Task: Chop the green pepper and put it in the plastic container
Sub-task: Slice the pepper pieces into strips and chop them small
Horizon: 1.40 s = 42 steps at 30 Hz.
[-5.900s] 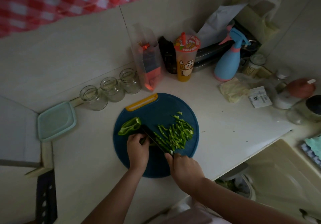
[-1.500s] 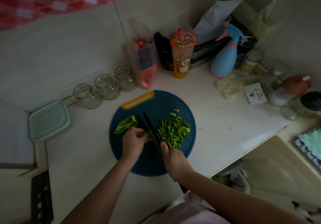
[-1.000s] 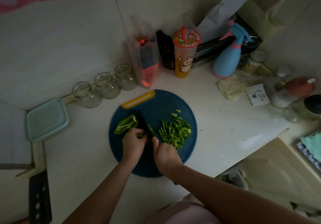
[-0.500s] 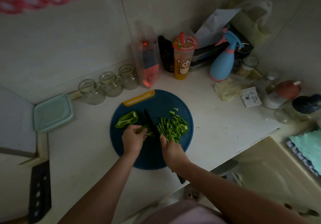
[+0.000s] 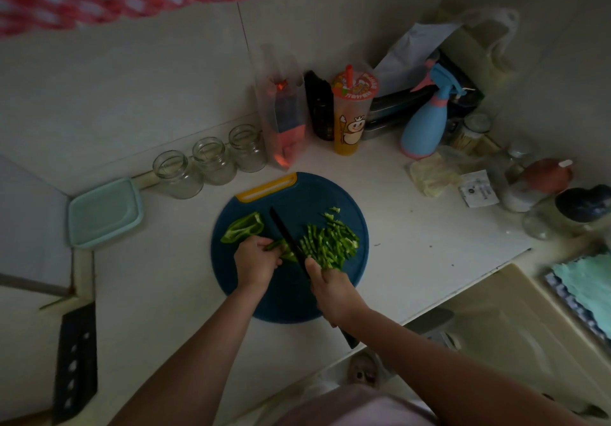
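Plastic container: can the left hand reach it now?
Probably yes: the plastic container sits left of the cutting board with bare counter between, but the left hand grips a pepper strip and must release first.

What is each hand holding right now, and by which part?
Right hand grips the black knife by its handle. Left hand holds the green pepper piece by its left end, fingers curled, beside the blade.
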### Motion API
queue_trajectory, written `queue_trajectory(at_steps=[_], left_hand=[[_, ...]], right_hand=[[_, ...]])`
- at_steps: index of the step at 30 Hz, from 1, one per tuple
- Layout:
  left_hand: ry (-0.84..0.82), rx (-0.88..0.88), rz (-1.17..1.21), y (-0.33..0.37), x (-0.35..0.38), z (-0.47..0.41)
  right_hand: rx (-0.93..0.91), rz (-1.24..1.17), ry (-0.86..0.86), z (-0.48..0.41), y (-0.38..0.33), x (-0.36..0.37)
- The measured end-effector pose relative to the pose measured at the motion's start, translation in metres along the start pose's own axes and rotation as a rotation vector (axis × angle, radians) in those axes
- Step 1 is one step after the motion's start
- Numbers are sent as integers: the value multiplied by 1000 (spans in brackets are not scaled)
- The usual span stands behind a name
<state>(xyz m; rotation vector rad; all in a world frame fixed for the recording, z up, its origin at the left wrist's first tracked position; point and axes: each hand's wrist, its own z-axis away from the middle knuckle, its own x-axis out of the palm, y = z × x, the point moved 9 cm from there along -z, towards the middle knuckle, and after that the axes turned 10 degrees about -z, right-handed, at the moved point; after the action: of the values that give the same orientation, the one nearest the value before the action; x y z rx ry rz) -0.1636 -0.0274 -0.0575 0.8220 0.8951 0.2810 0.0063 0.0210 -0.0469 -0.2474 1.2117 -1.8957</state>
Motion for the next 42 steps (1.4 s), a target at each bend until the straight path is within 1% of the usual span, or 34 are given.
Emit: queue_trajectory(at_steps=[16, 21, 26, 34, 37, 42], left_hand=[[-42, 13, -65, 3, 1, -4], [-59, -1, -82, 2, 1, -8], [-70, -14, -106, 5, 0, -9], [-81, 19, -128, 6, 0, -8], [-79, 53, -161, 6, -1, -9], [-77, 47, -145, 3, -2, -6]], right_hand=[[61, 12, -19, -6, -1, 8], [30, 22, 12, -6, -9, 12], [56, 60, 87, -8, -6, 26], [90, -12, 170, -27, -16, 23], [101, -52, 191, -22, -7, 13], [147, -122, 186, -12, 14, 7]])
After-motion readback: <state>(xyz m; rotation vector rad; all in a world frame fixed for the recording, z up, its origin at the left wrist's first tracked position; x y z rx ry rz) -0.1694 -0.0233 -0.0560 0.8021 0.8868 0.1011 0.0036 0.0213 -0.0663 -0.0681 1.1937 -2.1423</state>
